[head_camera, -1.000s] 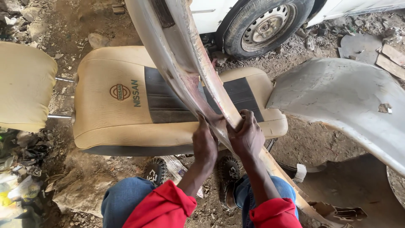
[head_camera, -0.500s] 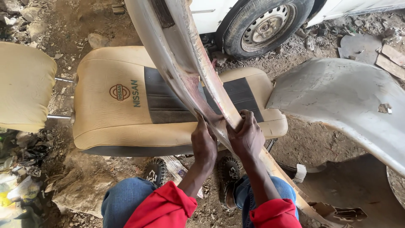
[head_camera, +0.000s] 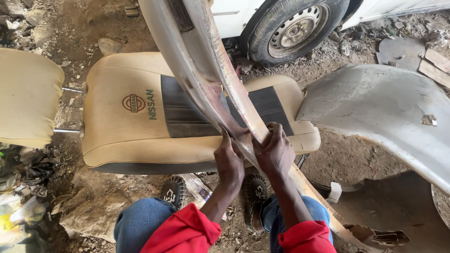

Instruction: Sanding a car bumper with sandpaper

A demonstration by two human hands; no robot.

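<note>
A tan car seat (head_camera: 140,117) with a dark centre strip is lying flat on the dirt ground (head_camera: 89,23), its headrest (head_camera: 26,96) sticking out on two metal rods. To the right a grey car fender (head_camera: 379,122) is resting on the ground, and a white car's wheel (head_camera: 295,28) is showing at the top.

Across the seat a long curved body panel (head_camera: 197,61), grey, rust-stained and flaking, is running from the top of the view down between the person's knees. It looks stiff and fairly heavy, sheet metal with raw edges that could cut, so gripping the folded rim well back from the sharp lip seems safest.

The left hand (head_camera: 228,159) is pressing on the panel's inner face, fingers closed against it. The right hand (head_camera: 276,152) is wrapping over the panel's pale outer rim, clamped on it. Both hands are sitting side by side, nearly touching.
</note>
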